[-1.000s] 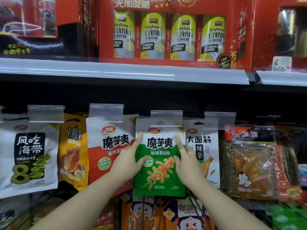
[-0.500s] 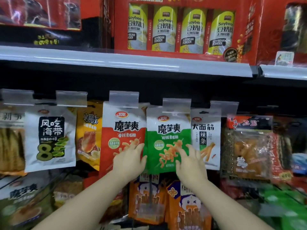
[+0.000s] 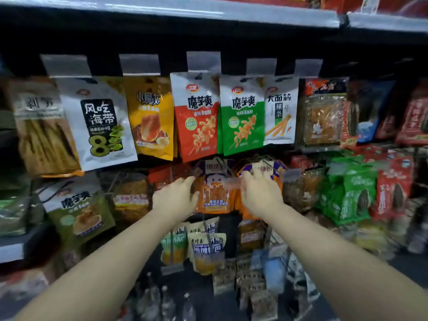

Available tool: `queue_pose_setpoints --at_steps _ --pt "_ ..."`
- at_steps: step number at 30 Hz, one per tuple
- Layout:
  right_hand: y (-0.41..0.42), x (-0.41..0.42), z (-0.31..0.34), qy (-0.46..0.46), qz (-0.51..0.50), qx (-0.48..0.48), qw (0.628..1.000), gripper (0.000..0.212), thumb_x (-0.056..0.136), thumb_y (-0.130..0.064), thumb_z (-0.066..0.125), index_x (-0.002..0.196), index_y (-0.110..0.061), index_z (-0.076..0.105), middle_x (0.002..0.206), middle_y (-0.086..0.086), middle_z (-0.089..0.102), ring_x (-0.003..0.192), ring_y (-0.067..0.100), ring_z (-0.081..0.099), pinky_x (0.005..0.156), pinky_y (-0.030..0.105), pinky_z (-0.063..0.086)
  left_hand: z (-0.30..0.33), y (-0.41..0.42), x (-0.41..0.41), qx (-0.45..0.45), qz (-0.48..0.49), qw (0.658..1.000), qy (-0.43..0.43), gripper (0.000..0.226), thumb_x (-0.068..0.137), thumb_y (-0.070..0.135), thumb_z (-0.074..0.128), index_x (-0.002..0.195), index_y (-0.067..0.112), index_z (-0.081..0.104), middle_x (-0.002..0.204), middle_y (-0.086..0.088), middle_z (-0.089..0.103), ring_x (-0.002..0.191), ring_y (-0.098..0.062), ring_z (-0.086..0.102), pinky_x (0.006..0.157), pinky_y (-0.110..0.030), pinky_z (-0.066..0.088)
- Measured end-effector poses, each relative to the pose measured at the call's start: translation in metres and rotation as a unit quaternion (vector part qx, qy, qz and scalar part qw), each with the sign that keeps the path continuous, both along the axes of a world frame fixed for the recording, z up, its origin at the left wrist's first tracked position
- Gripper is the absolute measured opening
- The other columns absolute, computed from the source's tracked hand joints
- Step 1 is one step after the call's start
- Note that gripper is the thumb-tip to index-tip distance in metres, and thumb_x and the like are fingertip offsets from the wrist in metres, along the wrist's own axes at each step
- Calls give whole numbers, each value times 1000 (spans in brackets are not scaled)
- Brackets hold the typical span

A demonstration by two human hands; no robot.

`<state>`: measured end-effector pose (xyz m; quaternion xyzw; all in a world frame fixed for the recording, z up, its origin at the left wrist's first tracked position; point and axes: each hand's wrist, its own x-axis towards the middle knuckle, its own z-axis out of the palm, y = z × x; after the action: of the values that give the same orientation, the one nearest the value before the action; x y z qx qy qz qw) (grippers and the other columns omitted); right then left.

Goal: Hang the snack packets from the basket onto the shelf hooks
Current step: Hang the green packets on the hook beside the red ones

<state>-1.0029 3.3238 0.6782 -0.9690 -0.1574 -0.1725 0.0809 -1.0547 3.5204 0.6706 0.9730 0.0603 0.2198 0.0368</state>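
A green snack packet [image 3: 242,117] hangs on a hook in the top row, between a red packet [image 3: 196,117] of the same brand and a white packet [image 3: 280,112]. Both my hands are below it and hold nothing. My left hand [image 3: 174,200] is open with fingers spread, in front of the orange packets [image 3: 215,193] of the second row. My right hand [image 3: 260,193] is open too and partly covers another orange packet there. The view is blurred by motion. No basket is in sight.
Clear price-tag holders [image 3: 203,61] line the hook rail under a grey shelf edge [image 3: 162,8]. Further packets hang left [image 3: 99,121] and right [image 3: 324,119]. Green and red bags [image 3: 352,193] crowd the right side. Small packets [image 3: 206,249] hang lower down.
Both hands have let go of the green packet and dropped down to the second row. The packet stays hanging on its hook. The camera has tilted downward.
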Motion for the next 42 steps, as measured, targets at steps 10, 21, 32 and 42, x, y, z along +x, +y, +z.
queue_pose_setpoints --at_steps 10,21,32,42 --pt "31 -104 -132 156 11 -60 986 49 95 -25 45 141 -16 32 136 11 41 126 33 36 94 44 39 -128 30 -87 -11 -3 984 177 37 95 41 39 126 24 50 115 -4 62 97 -31 62 74 -36 51" --pt "43 -144 -386 355 70 -136 922 52 95 -25 49 142 -13 31 143 13 35 133 34 30 100 46 37 -410 28 -157 -85 50 909 404 34 93 37 40 117 20 58 114 -10 63 99 -33 61 77 -36 50" --pt "54 -151 -734 414 125 -228 872 52 91 -16 50 140 -13 33 143 14 36 132 35 32 102 47 35 -755 42 -191 -95 124 838 522 37 91 40 48 124 25 55 120 -6 61 109 -29 59 79 -36 47" --pt "109 -137 -944 378 298 -291 827 57 89 -11 53 143 -16 33 144 10 36 134 31 35 105 46 38 -944 95 -173 -19 91 799 594 32 87 34 60 117 22 55 117 -3 62 106 -26 59 89 -40 50"
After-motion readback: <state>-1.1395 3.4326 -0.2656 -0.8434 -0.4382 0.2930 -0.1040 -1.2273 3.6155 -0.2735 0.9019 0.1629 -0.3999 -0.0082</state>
